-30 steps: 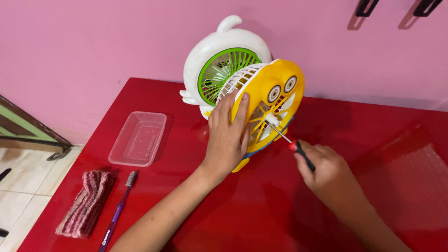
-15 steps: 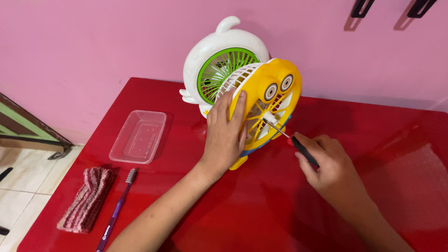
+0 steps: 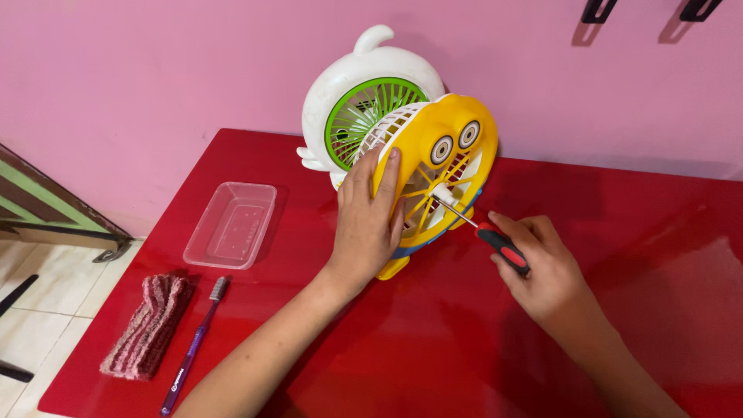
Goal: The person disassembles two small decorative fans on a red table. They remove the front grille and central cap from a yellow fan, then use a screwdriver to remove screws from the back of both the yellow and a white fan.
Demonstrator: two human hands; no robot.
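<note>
Screwdriver (image 3: 486, 232), pinched in your right hand (image 3: 542, 275), slanted up-left, tip at the hub of the yellow fan (image 3: 449, 155) on the red table (image 3: 464, 348), while your left hand (image 3: 368, 224), fingers together, braced its rim.

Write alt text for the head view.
A left hand steadies a yellow toy fan on a red table while the right hand holds a screwdriver to its hub; a white fan stands behind.

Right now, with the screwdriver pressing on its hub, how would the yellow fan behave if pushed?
The yellow fan looks like thin hollow plastic, so probably light. It stands tall on small feet, so it would likely tip or slide on the glossy red table. That may be why the left hand braces it against the screwdriver.
</note>
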